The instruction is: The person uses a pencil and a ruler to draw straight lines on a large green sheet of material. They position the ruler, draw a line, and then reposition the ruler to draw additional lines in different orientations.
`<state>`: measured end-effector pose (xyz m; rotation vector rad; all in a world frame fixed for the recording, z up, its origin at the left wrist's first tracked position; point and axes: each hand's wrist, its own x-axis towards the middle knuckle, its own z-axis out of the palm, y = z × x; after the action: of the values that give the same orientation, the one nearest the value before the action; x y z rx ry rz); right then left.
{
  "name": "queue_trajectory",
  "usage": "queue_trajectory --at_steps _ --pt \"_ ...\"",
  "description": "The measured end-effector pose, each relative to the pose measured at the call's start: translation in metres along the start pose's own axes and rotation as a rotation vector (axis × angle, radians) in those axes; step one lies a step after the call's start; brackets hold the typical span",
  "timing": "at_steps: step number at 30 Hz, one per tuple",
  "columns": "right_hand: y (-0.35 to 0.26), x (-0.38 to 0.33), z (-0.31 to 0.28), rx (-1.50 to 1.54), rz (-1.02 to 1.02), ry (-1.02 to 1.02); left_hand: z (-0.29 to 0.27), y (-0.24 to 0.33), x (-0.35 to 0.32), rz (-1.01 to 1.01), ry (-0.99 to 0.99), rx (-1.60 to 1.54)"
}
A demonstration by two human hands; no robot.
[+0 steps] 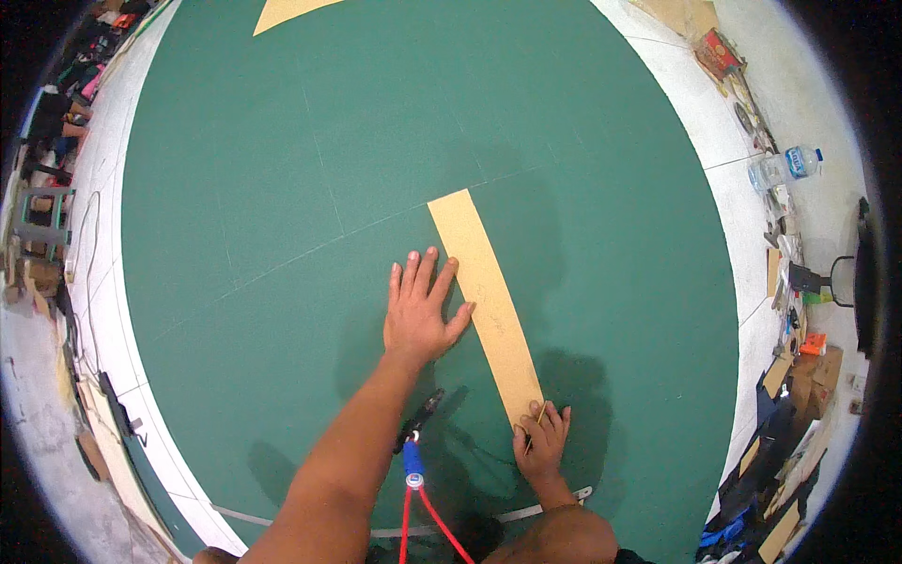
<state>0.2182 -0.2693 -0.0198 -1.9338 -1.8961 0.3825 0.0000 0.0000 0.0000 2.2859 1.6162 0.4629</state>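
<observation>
A long tan strip of card (493, 305) lies slantwise on a green work surface (282, 376), its far end close to a faint drawn line. My left hand (418, 305) is spread flat beside it, with the thumb and index fingertip at the strip's left edge. At the near end of the strip is my right hand (542, 442), its fingers closed round a thin yellow pencil (539, 414) and resting by the card. The pencil's tip is hard to make out.
A red cord (406, 517) with a blue and black clip end hangs between my arms. Near me lies a metal ruler (520, 514), partly behind my arms. Another tan piece (291, 11) is at the far edge. A water bottle (787, 168) and clutter line the right side.
</observation>
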Motion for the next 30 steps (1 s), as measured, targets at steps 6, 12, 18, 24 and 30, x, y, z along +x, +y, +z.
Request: queue_trajectory --at_steps 6,12,18,24,30 --pt "-0.008 0.009 0.001 0.020 0.004 0.017 -0.007 -0.003 0.004 0.004 -0.007 0.018" --pt "-0.008 0.007 -0.005 -0.006 0.004 0.027 -0.004 0.002 0.004 0.003 -0.010 0.010" --pt "-0.010 0.011 -0.006 0.004 0.002 0.033 -0.004 0.001 0.004 -0.006 -0.007 0.012" --pt "-0.010 0.009 -0.006 0.006 0.012 0.019 -0.005 0.002 0.005 0.008 0.016 0.011" --pt "-0.007 0.012 0.000 -0.021 0.001 0.046 0.002 -0.003 0.007 0.029 0.035 0.017"
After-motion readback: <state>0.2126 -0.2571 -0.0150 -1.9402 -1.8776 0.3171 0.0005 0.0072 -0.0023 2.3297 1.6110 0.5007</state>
